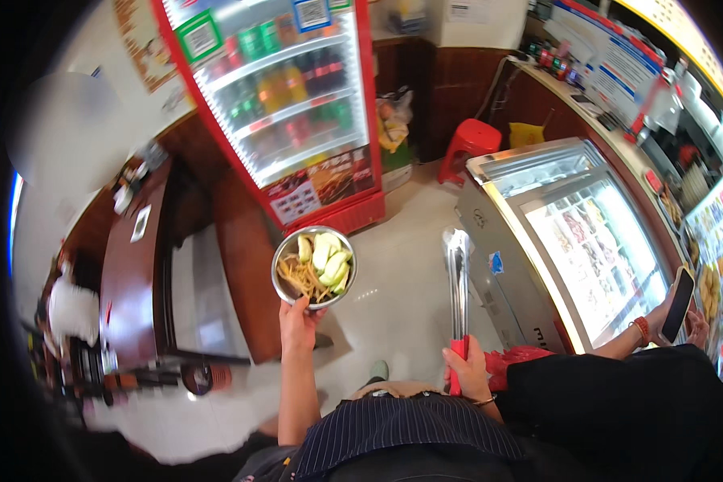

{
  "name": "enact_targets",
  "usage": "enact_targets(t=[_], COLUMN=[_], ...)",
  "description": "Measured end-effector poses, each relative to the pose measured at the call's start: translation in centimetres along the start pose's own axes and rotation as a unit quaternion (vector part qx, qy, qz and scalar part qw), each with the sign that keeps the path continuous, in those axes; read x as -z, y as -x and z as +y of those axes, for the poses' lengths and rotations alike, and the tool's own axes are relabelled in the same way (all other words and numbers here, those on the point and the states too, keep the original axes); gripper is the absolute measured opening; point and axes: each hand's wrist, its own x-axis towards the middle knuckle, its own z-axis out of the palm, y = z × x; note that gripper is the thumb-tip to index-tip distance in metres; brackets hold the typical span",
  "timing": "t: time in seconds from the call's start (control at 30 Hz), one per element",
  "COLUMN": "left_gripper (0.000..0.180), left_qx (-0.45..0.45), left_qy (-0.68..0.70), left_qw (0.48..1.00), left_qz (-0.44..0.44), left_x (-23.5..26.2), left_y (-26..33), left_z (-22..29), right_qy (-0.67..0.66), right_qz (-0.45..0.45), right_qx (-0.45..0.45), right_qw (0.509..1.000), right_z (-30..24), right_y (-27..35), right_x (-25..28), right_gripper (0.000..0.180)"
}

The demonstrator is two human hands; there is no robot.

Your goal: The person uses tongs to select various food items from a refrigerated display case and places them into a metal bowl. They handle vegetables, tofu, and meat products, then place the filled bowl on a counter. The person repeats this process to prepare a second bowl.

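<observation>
My left hand (299, 323) grips the near rim of a round steel bowl (354, 277) and holds it out in front of me above the floor. Pale green vegetable slices (329, 257) fill the bowl's right side, and yellowish-brown strips (299, 279) lie at its left. My right hand (470, 368) is closed round the red handle of metal tongs (457, 273). The tongs point up and away from me, their arms close together and nothing visible in the tips. Bowl and tongs are well apart.
A red-framed drinks fridge (375, 120) stands ahead, a lit glass-topped display freezer (506, 277) to the right. Beside me at right, a person in black holds a phone (678, 305). A red stool (474, 135) is behind the freezer; a brown bench (245, 281) and table (124, 281) are left.
</observation>
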Motion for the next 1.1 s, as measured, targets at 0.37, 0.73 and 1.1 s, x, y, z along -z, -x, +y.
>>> enact_targets(t=[0.37,0.73,1.1], left_gripper=[0.041,0.043,0.040], left_qx=[0.023,0.078,0.071], left_qy=[0.022,0.019,-0.003], left_qw=[0.967,0.903,0.787], left_qz=[-0.254,-0.421,-0.613], left_x=[4.6,2.1,-10.0], left_y=[-19.6,-23.5,-35.7], left_z=[-11.0,-11.0,-18.8], right_qy=[0.016,-0.017,-0.052], right_qz=[0.141,0.251,0.522], right_qx=[0.148,0.257,0.324], right_qw=[0.979,0.933,0.787], right_z=[15.7,18.3,29.9], right_y=[-13.9,-16.4,-26.9], right_x=[-6.0,-9.4,-7.9], right_gripper=[0.023,0.026,0.029])
